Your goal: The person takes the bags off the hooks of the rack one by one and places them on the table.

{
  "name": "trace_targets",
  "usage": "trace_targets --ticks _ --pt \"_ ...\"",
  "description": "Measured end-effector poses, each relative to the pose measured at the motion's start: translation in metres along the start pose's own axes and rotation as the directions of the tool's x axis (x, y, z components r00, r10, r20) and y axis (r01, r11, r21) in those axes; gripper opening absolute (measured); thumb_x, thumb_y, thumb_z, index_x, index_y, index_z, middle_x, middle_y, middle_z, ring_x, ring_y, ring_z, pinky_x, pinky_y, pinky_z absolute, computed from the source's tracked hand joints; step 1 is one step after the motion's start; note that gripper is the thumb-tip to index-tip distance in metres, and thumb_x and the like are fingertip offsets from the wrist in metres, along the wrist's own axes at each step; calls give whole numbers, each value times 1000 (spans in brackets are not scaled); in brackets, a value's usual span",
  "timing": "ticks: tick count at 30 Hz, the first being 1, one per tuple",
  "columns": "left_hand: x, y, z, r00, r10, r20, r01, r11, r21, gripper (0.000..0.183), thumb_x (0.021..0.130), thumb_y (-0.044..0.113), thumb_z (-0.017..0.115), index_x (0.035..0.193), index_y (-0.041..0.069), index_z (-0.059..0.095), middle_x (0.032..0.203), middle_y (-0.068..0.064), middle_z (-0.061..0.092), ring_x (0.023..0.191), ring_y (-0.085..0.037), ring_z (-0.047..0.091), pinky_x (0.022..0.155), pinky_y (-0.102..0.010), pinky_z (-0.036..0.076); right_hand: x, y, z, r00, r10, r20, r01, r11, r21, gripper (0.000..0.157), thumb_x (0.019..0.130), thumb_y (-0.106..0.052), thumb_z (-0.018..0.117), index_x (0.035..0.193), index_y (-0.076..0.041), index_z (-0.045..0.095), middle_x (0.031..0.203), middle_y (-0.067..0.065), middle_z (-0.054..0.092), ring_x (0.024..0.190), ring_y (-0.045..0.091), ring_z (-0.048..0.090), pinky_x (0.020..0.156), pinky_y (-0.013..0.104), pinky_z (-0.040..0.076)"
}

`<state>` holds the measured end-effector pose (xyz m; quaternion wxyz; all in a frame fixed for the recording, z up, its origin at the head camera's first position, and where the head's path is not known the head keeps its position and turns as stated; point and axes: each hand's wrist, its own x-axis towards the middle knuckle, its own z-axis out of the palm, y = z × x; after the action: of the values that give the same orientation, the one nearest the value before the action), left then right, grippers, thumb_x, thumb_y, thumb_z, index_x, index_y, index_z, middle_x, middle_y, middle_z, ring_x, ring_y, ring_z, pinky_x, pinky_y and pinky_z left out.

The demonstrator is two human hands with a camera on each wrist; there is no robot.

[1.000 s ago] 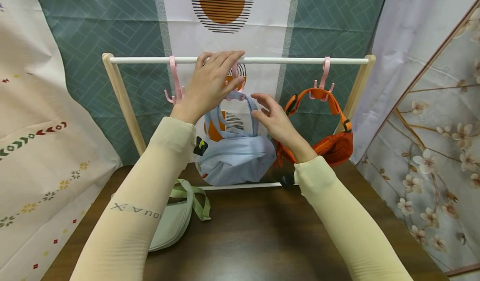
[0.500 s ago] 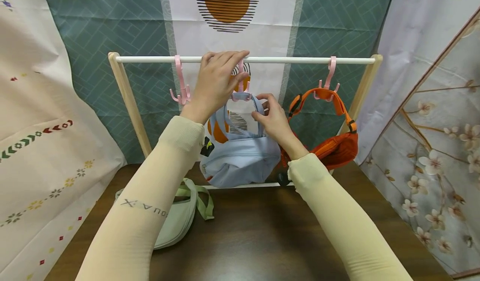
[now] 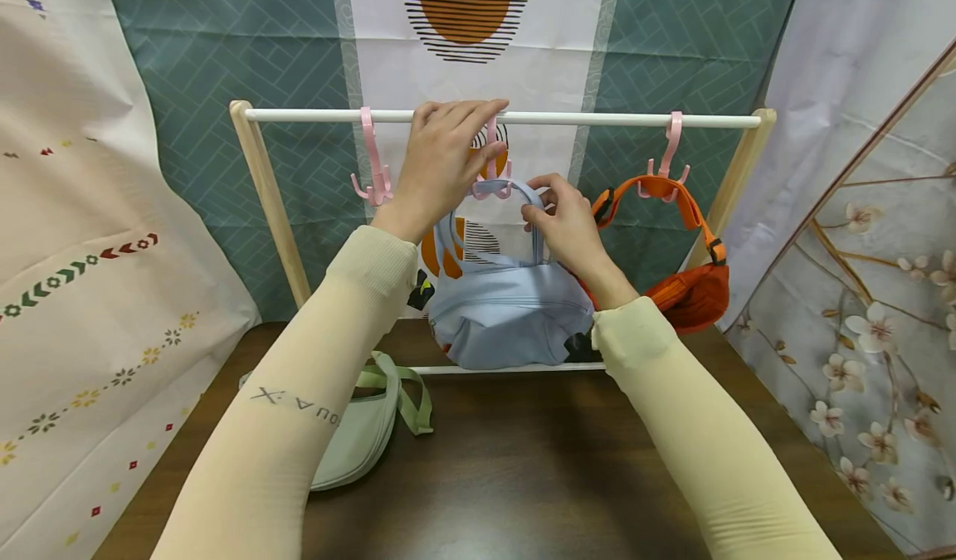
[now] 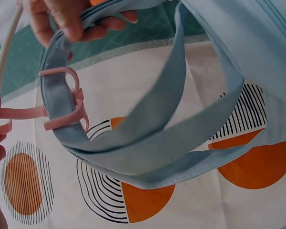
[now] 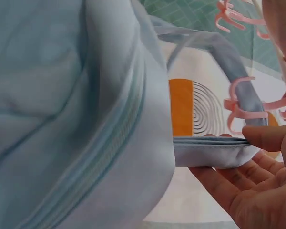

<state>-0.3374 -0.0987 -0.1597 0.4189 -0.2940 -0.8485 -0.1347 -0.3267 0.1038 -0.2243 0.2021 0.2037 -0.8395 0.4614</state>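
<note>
A light blue bag (image 3: 515, 315) hangs by its straps from the middle pink hook (image 3: 490, 182) on the white rail (image 3: 575, 119). My right hand (image 3: 569, 224) pinches the right side of the strap (image 3: 534, 207), just below the hook. In the right wrist view, the thumb lies on top of the strap (image 5: 205, 155) and the fingers pass beneath it. Prongs of the hook (image 4: 69, 107) surround the strap loop in the left wrist view. My left hand (image 3: 448, 158) grips the rail beside the middle hook, fingers over the bar and thumb below it.
An orange waist bag (image 3: 690, 294) hangs from the right pink hook (image 3: 667, 170). The left pink hook (image 3: 373, 174) bears no bag. A pale green bag (image 3: 358, 444) lies on the brown table (image 3: 493, 469), partly behind the left sleeve. Wooden posts (image 3: 272, 203) hold the rail, with patterned cloth (image 3: 239, 37) behind.
My right hand has closed from loosely spread fingers onto the blue strap. The blue bag has swung slightly right under its hook. My left hand stays at the rail.
</note>
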Motion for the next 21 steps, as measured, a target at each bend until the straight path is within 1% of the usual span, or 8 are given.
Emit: trace_targets --ticks 3,7,10,14,16,21 --pt "0 1 0 1000 -6 0 6 1000 0 54 104 41 62 153 20 54 147 -1 61 139 -23 51 116 -40 26 1 -7 -3 1000 -26 -15 26 999 -20 31 101 -6 65 132 -1 60 96 20 73 83 34 73 70 30 49" --pt "1 1 -1 1000 -5 -3 5 1000 2 54 103 41 63 153 20 55 146 -2 61 138 -23 52 115 -39 27 1 -17 -5 998 -57 -29 57 998 -13 30 100 -5 66 130 -1 61 94 20 73 82 36 73 69 30 50" --pt "1 2 -1 1000 -5 -5 5 1000 3 54 103 41 63 152 20 55 146 -2 62 138 -23 52 115 -39 27 1 -24 -7 996 -80 -30 80 997 -11 30 100 -4 67 129 -1 61 93 19 73 79 34 73 70 31 51" --pt "2 3 -2 1000 -4 -6 4 1000 2 54 103 39 64 152 20 55 146 -3 62 138 -23 52 115 -40 28 0 -29 -8 996 -86 -30 85 996 -21 29 100 -5 68 128 -1 62 93 19 73 79 31 73 72 31 53" --pt "1 3 -2 1000 -2 -6 2 1000 2 54 103 40 64 152 19 55 146 -2 62 137 -23 52 115 -40 28 -1 -31 -8 996 -84 -27 84 996 -17 28 100 -5 68 128 -2 62 94 19 73 80 33 73 73 31 53" --pt "0 3 -2 1000 1 -3 -1 1000 8 53 104 40 62 152 19 55 147 -2 61 137 -23 52 116 -40 28 -8 -32 -7 996 -93 13 93 996 -9 29 100 -5 69 128 -2 62 95 18 74 81 34 73 74 33 54"
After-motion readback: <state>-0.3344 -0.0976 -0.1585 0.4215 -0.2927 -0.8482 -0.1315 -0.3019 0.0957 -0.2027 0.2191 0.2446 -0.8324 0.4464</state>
